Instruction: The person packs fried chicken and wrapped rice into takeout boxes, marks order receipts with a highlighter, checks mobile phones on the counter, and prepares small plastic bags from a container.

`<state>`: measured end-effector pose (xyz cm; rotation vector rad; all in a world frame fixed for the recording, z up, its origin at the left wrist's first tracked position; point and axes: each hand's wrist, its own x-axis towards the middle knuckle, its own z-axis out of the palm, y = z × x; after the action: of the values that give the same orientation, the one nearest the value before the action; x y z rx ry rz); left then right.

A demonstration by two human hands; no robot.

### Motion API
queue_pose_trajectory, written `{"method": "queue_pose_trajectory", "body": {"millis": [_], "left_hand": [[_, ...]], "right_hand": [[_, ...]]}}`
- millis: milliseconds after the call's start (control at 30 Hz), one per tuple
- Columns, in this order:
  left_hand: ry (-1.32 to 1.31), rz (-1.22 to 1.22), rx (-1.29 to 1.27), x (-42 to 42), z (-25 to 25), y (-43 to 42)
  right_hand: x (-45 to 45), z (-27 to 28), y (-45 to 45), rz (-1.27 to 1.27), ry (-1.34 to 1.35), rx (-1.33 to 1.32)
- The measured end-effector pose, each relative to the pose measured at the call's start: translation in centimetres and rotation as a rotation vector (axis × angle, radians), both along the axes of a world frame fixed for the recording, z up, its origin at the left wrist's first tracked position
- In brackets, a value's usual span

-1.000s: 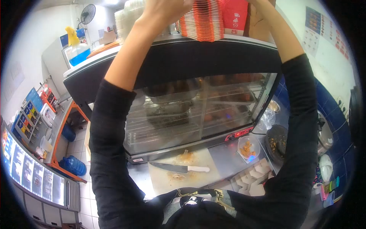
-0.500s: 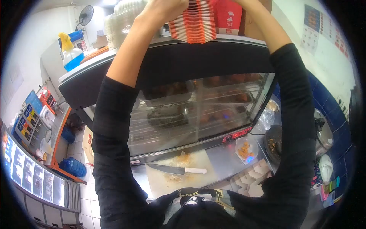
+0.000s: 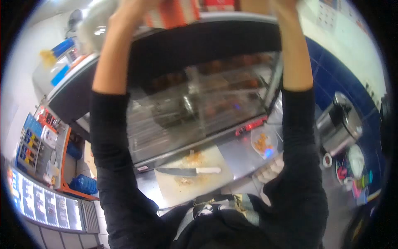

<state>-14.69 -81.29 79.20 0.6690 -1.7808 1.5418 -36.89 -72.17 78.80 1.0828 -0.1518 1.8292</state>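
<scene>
My left hand [image 3: 134,7] is raised at the top edge, next to a stack of orange-and-white striped food cartons [image 3: 173,15]. Motion smears its fingers, so its grip is unclear. At the upper right, my right hand [image 3: 285,4] reaches up beside a brown cardboard box [image 3: 255,6]; the frame cuts off its fingers. Both arms stretch over a glass food warmer [image 3: 199,99] with trays of food behind the glass. Below, a knife with a white handle [image 3: 208,170] lies on a stained white cutting board [image 3: 215,182].
A clear bowl with orange food pieces [image 3: 262,143] sits right of the board. Farther right stand a steel pot [image 3: 340,124] and a basket of coloured cups [image 3: 352,170]. Clear plastic lids [image 3: 93,31] and a blue-and-yellow spray bottle [image 3: 58,68] are at upper left.
The view has shifted, putting the striped cartons higher and farther left. My right forearm has swung from slanting inward to nearly upright, uncovering the steel pot. The knife stays on the board.
</scene>
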Motion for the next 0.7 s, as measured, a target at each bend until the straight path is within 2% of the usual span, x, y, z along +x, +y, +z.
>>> {"method": "queue_pose_trajectory", "body": {"millis": [33,67,100,133,167,233,267,300,333,367,400,433,467,500,533,567,600,633,667,700], "left_hand": [[0.296,-0.317,0.09,-0.2,-1.7,0.5],[0.469,-0.333,-0.019,-1.8,-4.1,4.5],[0.561,-0.497,0.067,-2.1,-6.7,7.0],[0.651,-0.673,0.137,-2.3,-9.2,9.4],[0.625,-0.752,0.195,-2.9,-12.3,12.0],[0.31,-0.714,0.415,-5.1,-19.3,17.4],[0.152,-0.66,0.578,-6.5,-22.6,19.0],[0.043,-0.624,0.774,-8.1,-25.5,19.6],[0.047,-0.616,1.036,-9.8,-28.9,19.7],[0.125,-0.649,1.281,-10.8,-33.3,19.0],[0.254,-0.654,1.613,-11.2,-37.7,17.9],[0.197,-0.422,2.053,-11.3,-40.7,16.6],[0.461,-0.575,2.159,-11.3,-46.0,16.3],[0.709,-0.632,2.157,-11.6,-50.7,17.1],[0.965,-0.678,2.137,-12.0,-54.0,18.1],[0.973,-0.667,2.146,-12.5,-55.3,19.0],[1.416,-0.684,2.201,-13.2,-56.3,19.9],[1.885,-0.683,2.187,-13.8,-57.4,20.7],[1.975,-0.713,2.204,-13.8,-59.3,20.8],[1.992,-0.703,2.192,-14.5,-59.4,21.2]], "right_hand": [[-2.9,-3.5,1.7,0.166,0.022,0.095],[-6.4,-8.1,3.7,0.145,-0.099,0.185],[-9.8,-12.9,5.8,0.12,-0.212,0.283],[-9.9,-16.5,7.9,0.412,-0.133,0.247],[-11.6,-20.6,9.9,0.485,-0.168,0.397],[-13.6,-28.1,13.4,0.538,-0.198,0.692],[-13.0,-31.3,15.2,0.408,-0.333,0.9],[-14.5,-35.6,16.1,0.193,-0.346,1.123],[-12.3,-36.3,16.6,0.416,-0.251,1.199],[-12.7,-40.3,16.9,0.533,-0.3,1.386],[-12.8,-42.0,16.9,0.721,-0.379,1.605],[-13.0,-43.5,16.6,0.922,-0.457,1.812],[-14.2,-45.9,15.6,0.937,-0.512,1.782],[-15.7,-48.6,13.8,0.95,-0.563,1.75],[-17.5,-51.2,12.3,0.477,-0.567,1.73],[-19.8,-54.2,10.8,0.014,-0.544,1.663],[-22.4,-59.1,8.8,0.017,-0.541,1.68],[-25.0,-64.7,6.9,-0.202,-0.595,1.743],[-26.6,-67.5,5.9,-0.425,-0.639,1.788],[-26.6,-66.8,5.8,-0.417,-0.627,1.799]]}}
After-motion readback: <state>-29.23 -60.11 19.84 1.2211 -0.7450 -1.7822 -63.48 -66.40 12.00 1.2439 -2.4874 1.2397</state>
